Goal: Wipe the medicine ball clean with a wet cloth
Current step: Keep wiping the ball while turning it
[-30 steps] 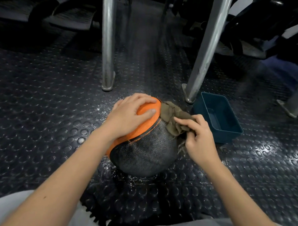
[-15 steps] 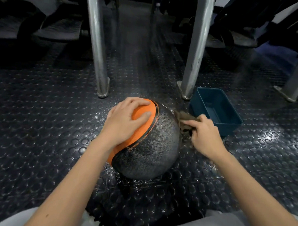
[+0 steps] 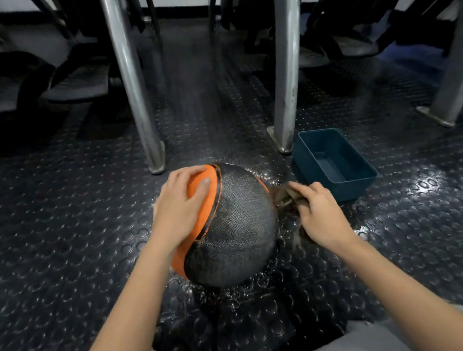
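Studded rubber floor (image 3: 68, 235) is wet beneath the medicine ball (image 3: 235, 228). At nine o'clock the left hand (image 3: 178, 206) lies spread flat, steadying it; at three, the right hand (image 3: 319, 214) pinches the cloth (image 3: 281, 197) against its side. The basin (image 3: 358, 185) waits at two, likely for rinsing.

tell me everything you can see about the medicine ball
The medicine ball is round, mostly dark grey with a fine textured, grippy-looking skin, plus an orange panel on its left side edged by a black seam. It looks wet, with droplets scattered around it. It rests on the studded black floor mat, in front of two metal posts. The left hand lies flat on the orange panel, and the right hand presses a brownish cloth against its right side.
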`<action>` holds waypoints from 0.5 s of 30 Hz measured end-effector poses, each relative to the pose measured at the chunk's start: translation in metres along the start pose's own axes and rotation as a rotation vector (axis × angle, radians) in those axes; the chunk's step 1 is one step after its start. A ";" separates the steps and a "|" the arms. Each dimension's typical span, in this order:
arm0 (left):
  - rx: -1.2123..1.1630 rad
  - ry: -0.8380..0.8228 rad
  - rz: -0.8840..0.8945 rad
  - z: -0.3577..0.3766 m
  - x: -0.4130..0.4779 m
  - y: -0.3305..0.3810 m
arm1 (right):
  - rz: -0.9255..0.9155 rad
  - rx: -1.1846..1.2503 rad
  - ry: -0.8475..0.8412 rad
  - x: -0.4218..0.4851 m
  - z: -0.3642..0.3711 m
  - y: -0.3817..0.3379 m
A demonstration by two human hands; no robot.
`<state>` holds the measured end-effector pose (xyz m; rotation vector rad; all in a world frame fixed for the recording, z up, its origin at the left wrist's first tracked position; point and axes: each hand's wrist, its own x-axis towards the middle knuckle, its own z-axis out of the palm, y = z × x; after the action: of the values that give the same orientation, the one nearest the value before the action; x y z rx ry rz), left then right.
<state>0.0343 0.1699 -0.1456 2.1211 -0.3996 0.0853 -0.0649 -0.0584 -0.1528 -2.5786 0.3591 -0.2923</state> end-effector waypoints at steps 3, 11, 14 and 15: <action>0.022 0.038 -0.062 -0.003 0.001 -0.002 | -0.282 0.171 0.206 -0.004 -0.009 -0.039; 0.044 0.071 -0.122 -0.003 -0.003 0.004 | -0.022 -0.113 0.037 0.005 0.004 -0.010; 0.067 0.063 -0.114 -0.004 -0.002 0.007 | -0.157 0.105 0.318 0.004 -0.012 -0.032; 0.076 0.057 -0.110 -0.003 -0.002 0.007 | -0.278 0.146 0.395 -0.002 -0.015 -0.044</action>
<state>0.0308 0.1692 -0.1391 2.2063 -0.2488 0.0983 -0.0620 -0.0283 -0.1177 -2.4140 0.1074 -0.9001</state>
